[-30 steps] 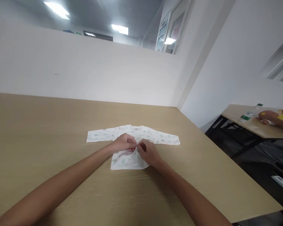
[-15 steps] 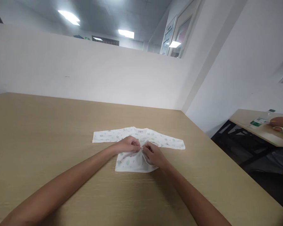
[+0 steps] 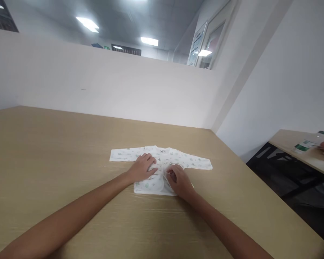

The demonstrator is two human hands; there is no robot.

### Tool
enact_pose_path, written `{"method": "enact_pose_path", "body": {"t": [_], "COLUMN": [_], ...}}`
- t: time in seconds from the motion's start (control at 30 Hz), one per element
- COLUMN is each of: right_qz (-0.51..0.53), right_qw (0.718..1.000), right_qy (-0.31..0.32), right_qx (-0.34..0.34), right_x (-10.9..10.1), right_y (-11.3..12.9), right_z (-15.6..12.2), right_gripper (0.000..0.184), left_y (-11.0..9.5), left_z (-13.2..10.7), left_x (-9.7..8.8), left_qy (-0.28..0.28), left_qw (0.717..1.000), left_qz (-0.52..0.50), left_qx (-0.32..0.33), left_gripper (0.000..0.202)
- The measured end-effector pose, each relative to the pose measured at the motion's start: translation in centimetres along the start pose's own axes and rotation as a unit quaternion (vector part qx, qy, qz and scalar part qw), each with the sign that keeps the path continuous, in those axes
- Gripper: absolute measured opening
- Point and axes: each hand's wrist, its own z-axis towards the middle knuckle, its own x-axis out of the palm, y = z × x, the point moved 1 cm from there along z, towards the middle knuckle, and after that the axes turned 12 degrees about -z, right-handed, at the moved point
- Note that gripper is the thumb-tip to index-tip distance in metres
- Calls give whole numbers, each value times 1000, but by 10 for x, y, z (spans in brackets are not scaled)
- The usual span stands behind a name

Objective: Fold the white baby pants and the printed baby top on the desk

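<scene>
A baby shirt (image 3: pixel 162 158) lies flat on the table (image 3: pixel 56 151), its sleeves spread out to left and right and its collar toward the wall (image 3: pixel 110 90) behind. The left hand (image 3: pixel 143 167) rests on the shirt's left half, the right hand (image 3: pixel 178 179) on its right half — both near the middle. Far right, well apart, a bottle (image 3: pixel 305 145) lies on a second table (image 3: pixel 294 144).

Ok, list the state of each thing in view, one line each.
baby shirt: spread on the table, sleeves out to both sides, front panel partly turned back.
left hand: flat, pressing the shirt.
right hand: curled, pinching the front panel's edge.
table: bears the shirt.
water bottle: lying on the far desk.
</scene>
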Motion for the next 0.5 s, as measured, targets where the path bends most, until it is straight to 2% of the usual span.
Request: {"method": "enact_pose_path", "body": {"t": [0.2, 0.4, 0.5], "right_qz": [-23, -100, -104], "right_qw": [994, 986, 985], "right_qy": [51, 64, 64], "right_qx": [-97, -121, -125], "right_x": [-3, -3, -5], "right_y": [10, 16, 17], "right_z": [-4, -9, -12], "right_gripper": [21, 23, 26], "left_y": [4, 1, -6], "left_z": [-11, -14, -10], "left_x": [-8, -11, -16], "left_qy": [0, 0, -31], "left_qw": [999, 1000, 999], "left_qz": [31, 26, 17], "left_qx": [-10, -5, 9], "left_gripper": [29, 29, 20]}}
